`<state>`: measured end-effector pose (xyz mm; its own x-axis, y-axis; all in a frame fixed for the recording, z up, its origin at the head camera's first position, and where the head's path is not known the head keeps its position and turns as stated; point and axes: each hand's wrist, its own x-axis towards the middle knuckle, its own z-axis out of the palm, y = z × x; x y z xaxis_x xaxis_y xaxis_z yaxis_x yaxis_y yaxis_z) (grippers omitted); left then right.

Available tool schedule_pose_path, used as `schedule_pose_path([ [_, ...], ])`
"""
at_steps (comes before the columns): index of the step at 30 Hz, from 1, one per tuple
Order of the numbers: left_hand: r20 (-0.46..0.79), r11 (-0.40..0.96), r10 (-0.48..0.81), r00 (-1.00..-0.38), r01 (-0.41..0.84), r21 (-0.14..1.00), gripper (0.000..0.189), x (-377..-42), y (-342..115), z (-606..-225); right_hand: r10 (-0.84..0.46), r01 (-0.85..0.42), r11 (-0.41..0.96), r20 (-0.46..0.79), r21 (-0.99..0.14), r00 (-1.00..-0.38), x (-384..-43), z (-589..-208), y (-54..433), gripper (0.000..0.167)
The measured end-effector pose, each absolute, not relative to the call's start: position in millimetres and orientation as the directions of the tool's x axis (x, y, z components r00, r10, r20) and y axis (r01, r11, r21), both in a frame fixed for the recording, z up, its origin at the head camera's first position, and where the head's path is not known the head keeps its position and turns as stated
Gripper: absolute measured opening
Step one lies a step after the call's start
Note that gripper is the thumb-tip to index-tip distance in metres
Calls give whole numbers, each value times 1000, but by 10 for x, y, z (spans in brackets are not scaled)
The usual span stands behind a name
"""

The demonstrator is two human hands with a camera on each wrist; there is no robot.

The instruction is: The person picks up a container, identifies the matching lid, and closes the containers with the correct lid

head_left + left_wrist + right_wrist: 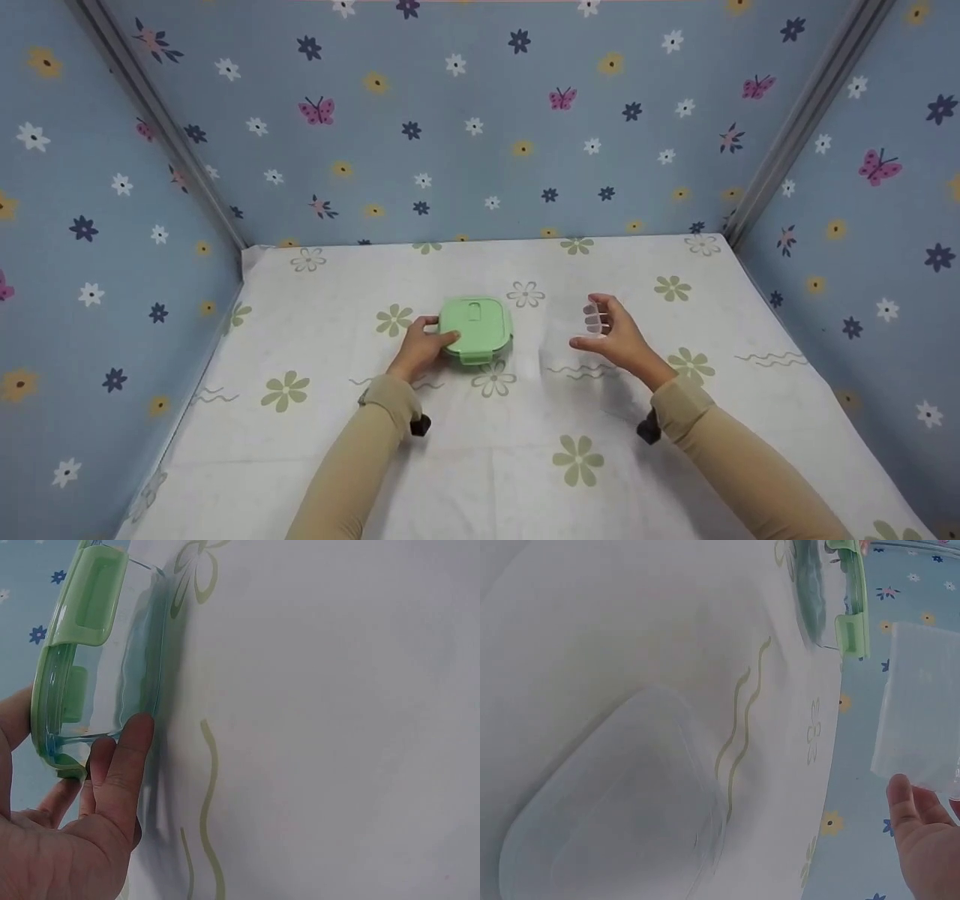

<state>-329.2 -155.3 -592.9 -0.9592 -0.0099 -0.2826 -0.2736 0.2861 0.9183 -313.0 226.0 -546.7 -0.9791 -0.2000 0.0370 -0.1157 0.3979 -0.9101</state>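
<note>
A square glass food container with a green clip lid is on the left of the two hands. My left hand grips its near left corner, thumb on the lid and fingers along the glass side, as the left wrist view shows. To the right, my right hand holds a frosted, see-through rectangular plastic piece between thumb and fingers. Several fingertips show through it in the head view. Beneath the right wrist, a second translucent plastic piece with rounded corners lies on the cloth.
A white cloth with green flowers covers the table. Blue panels printed with flowers and butterflies stand at the back and both sides, with grey posts at the rear corners.
</note>
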Motion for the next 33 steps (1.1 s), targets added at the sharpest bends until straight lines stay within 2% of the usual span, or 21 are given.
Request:
schedule_pose_path([
  [9,-290,243,-9,-957,-283,928,71,-3297,-1525,-5951,-223,-145,404,56,-903,-973,-3006,-5499,2193,92],
  [26,-297,249,-13,-955,-290,924,71,-3284,-1547,-5967,-234,-176,426,79,-888,-969,-2813,-5564,2087,91],
  [33,-286,253,-11,-958,-280,926,70,-3297,-1543,-5962,-260,-148,404,41,-903,-965,-2687,-5551,1998,93],
])
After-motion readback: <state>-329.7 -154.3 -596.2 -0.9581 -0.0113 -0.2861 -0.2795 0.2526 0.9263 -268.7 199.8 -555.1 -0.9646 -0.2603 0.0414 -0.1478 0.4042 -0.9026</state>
